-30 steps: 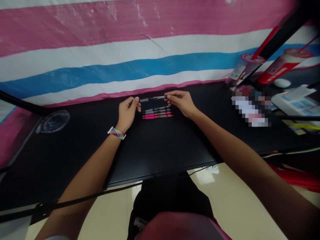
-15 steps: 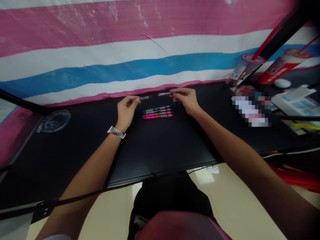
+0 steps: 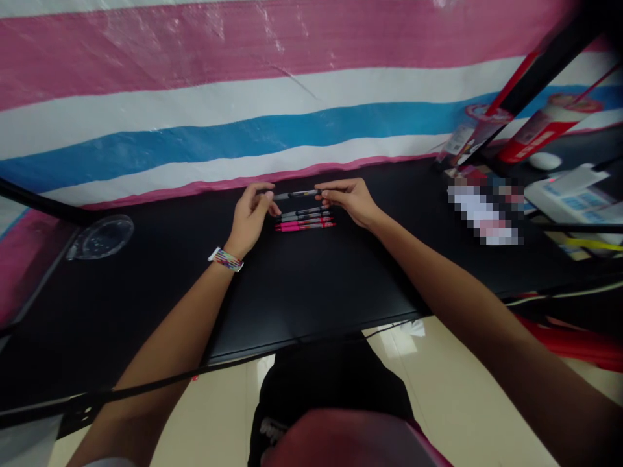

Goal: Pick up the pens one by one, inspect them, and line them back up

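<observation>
Between my two hands a grey and black pen point(image 3: 296, 194) is held level, just above the black table. My left hand point(image 3: 254, 211) pinches its left end, and my right hand point(image 3: 348, 198) pinches its right end. Right below it, several pens lie side by side: grey and black ones point(image 3: 304, 214) at the back and pink and red ones point(image 3: 305, 224) nearer to me. A colourful band point(image 3: 226, 259) is round my left wrist.
The black table point(image 3: 311, 285) stands against a striped sheet point(image 3: 292, 133). A clear plastic lid point(image 3: 108, 237) lies at the left. To the right are a clear cup point(image 3: 474, 133) with a red straw, a red cup point(image 3: 548, 130), a white mouse point(image 3: 544, 161) and papers.
The two separate pen parts, one in each hand, have come together into one pen. My right hand has moved left, toward my left hand.
</observation>
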### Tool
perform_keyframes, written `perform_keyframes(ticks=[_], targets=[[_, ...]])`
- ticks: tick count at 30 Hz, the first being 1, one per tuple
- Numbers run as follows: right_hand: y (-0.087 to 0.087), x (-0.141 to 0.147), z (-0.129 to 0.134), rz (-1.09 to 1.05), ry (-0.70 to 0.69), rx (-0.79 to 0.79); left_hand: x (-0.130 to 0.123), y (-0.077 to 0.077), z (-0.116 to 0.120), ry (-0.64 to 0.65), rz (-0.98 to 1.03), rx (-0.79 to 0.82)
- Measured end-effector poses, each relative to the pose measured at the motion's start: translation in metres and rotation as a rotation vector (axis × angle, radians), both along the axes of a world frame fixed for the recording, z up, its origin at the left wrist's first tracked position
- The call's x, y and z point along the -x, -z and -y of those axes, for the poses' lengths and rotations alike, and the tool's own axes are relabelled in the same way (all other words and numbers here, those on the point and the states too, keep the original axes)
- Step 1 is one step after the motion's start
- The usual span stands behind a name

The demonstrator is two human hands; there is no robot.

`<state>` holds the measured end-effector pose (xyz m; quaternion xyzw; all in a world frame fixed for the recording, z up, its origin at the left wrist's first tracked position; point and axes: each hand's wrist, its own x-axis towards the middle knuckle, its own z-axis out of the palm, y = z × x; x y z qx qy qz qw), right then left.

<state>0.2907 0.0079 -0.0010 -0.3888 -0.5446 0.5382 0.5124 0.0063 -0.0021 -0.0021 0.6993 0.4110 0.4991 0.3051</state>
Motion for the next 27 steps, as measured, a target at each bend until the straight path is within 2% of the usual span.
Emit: perform_keyframes(ticks=[5,10,15,19,22,27], targets=[[0.0015,0.0015,0.0,-0.014,-0.008,0.011,0.0044,-0.0014,-0.002,-0.058,-0.092,-0.107],[0.0029,-0.0005,-0.0025,-0.021,-0.025,-0.017,0.0056,-0.0018,-0.002,-0.065,-0.058,-0.022],[0.0012,-0.0006,-0.0015,0.019,0.009,-0.014,0.004,-0.0036,0.0016,-0.097,-0.171,-0.157],[-0.0006,0.0011,0.0005,-0.012,-0.014,-0.033,0.0049,-0.0005,-0.0009,-0.162,-0.241,-0.098],[-0.0009,0.0021,0.0009,-0.022,-0.016,-0.026,0.0058,0.0018,-0.0034,-0.149,-0.265,-0.087],[-0.0014,0.0031,0.0007,-0.038,0.018,0.0,0.005,0.0012,-0.0031,-0.122,-0.208,-0.164]])
